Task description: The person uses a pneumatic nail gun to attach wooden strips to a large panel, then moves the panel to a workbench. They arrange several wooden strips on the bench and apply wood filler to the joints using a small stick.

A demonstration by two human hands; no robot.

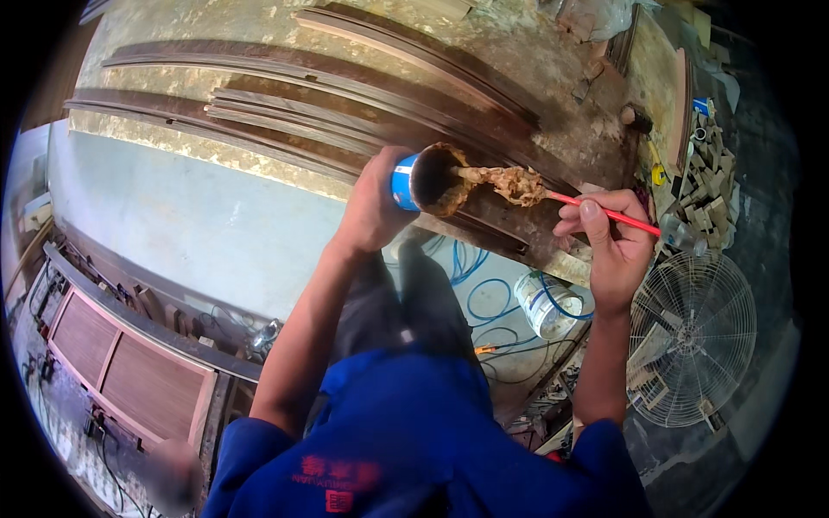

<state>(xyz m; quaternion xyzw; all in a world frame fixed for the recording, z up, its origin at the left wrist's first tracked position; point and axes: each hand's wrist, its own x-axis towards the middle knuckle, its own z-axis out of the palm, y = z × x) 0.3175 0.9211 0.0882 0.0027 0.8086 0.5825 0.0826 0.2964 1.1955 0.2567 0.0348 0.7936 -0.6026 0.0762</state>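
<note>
My left hand [376, 200] is wrapped round a blue can [402, 183], which is tipped so its crusted, dark mouth faces right. Brown paste cakes the rim. In my right hand [616, 246] is a thin red stick [615, 215], pinched between thumb and fingers. A thick, lumpy clot of brown paste [518, 185] covers its middle, and a paste-coated end reaches into the can's mouth. Both hands are held over a stained workbench [216, 155]. Long dark wood strips [294, 121] lie on the bench beyond the can.
A white bucket [549, 304] and blue hose [484, 285] are on the floor below the bench. A round wire fan guard [691, 337] stands at right, near a heap of wood offcuts [712, 186]. At lower left lies a framed wood panel [129, 363].
</note>
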